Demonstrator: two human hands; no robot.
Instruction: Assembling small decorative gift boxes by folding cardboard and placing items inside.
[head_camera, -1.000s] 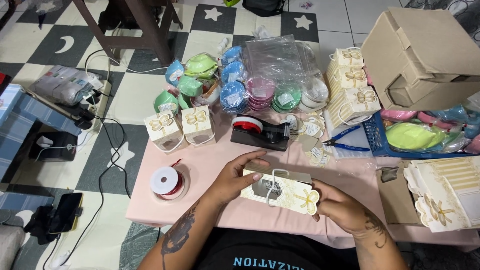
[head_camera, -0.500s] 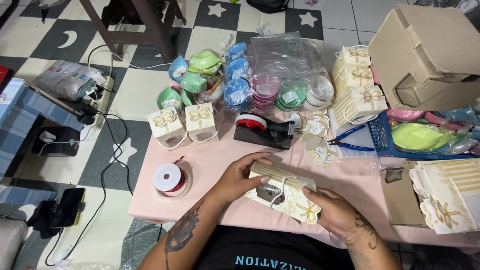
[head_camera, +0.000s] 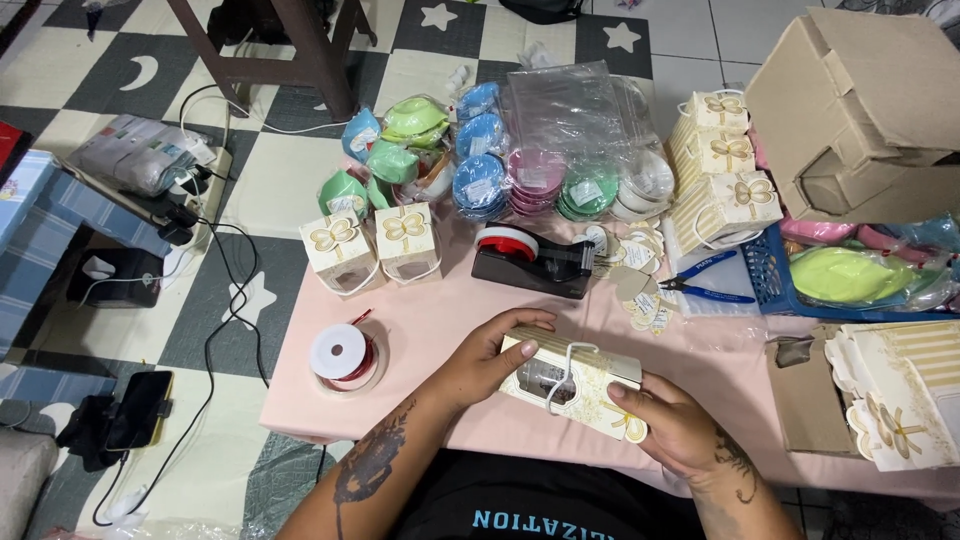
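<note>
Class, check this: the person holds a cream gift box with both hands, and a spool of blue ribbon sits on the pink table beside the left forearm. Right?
Not quite. The head view shows the spool of ribbon is red, not blue. The rest stands: both hands, left and right, hold the cream gift box over the pink table.

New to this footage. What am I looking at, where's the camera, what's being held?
There is no machine here: a person works with two bare hands. The one view comes from a camera worn on the head, looking down over a low pink table on a checkered floor mat.

Both hands hold one small cream gift box lying on its side, with a white cord handle and a gold bow print. The left hand grips its left end and the right hand its lower right end.

On the table: two more boxes standing upright, a ribbon spool, a black tape dispenser, blue-handled pliers, paper tags, bagged coloured round items, a stack of boxes and a blue basket. Cardboard cartons sit at the right.
</note>
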